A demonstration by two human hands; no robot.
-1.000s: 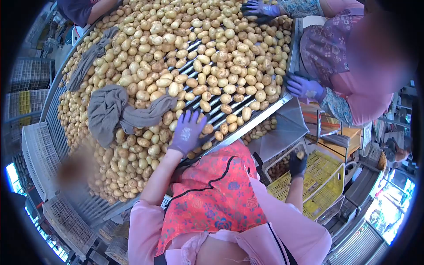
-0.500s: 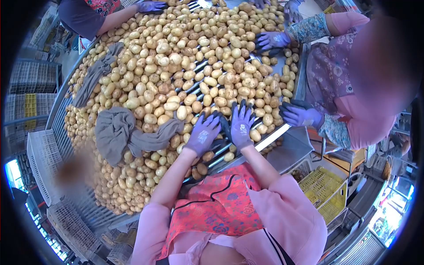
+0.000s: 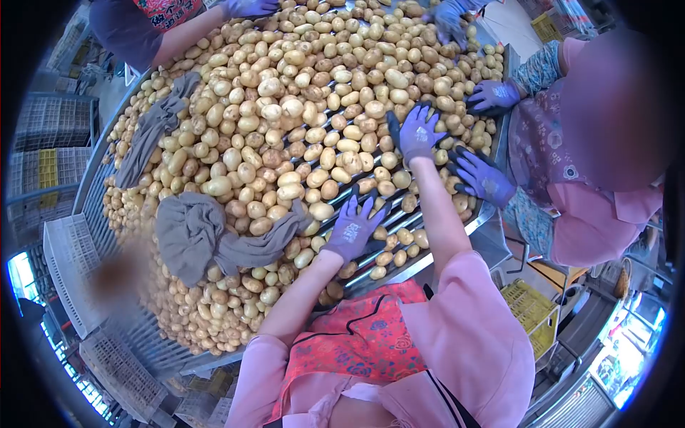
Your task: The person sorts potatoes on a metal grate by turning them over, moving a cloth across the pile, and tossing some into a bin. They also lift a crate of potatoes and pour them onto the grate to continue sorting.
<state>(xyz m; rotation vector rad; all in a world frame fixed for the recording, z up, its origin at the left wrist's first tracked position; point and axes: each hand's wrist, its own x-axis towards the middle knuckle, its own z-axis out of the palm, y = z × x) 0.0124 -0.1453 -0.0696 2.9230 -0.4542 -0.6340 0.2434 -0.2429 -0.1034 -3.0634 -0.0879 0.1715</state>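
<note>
Yellow-brown potatoes [image 3: 235, 164] lie heaped over a metal roller table [image 3: 399, 274]. My left hand [image 3: 354, 228], in a purple glove with dark fingertips, rests palm down with its fingers spread at the near part of the heap. Farther forward and to the right, my right hand [image 3: 419, 134], gloved the same way, lies spread on top of potatoes. Neither hand is closed on anything. Left of my left hand, a bunched grey cloth [image 3: 189, 239] lies over the potatoes. A second grey cloth [image 3: 153, 132] is stretched out farther left.
At the right edge stands a co-worker [image 3: 546, 150] whose two gloved hands touch potatoes close to my right hand. Other workers' gloved hands show at the far side. A white crate [image 3: 71, 271] stands at the left, a yellow crate [image 3: 528, 317] at the lower right.
My right hand has reached forward and right, away from my left hand. My left hand has shifted slightly toward me and right. The co-worker's upper hand has drawn back to the right.
</note>
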